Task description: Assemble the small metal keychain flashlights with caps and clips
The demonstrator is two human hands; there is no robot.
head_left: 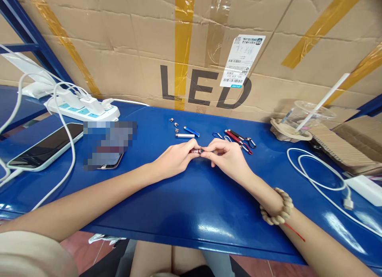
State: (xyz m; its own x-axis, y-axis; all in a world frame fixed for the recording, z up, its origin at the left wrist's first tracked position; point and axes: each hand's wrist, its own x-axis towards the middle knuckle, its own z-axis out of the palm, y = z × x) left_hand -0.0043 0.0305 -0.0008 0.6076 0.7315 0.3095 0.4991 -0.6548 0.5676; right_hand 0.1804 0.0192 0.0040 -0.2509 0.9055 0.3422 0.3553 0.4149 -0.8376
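My left hand point(176, 157) and my right hand point(225, 155) meet over the blue table point(191, 205), both pinching a small red pen-shaped light point(196, 151) between their fingertips. Just beyond them lie a silver tube point(185, 135), a blue tube point(191, 131), a few tiny silver caps point(174, 122), and red and black small lights on key clips point(240, 139). A bead bracelet point(279, 209) circles my right wrist.
A white power strip point(82, 108) with plugs and cables sits far left, a phone point(44, 145) below it. A plastic cup with straw point(301, 118) and cardboard stand at right, a white cable and adapter point(343, 189) nearby. A big cardboard box point(193, 50) walls the back.
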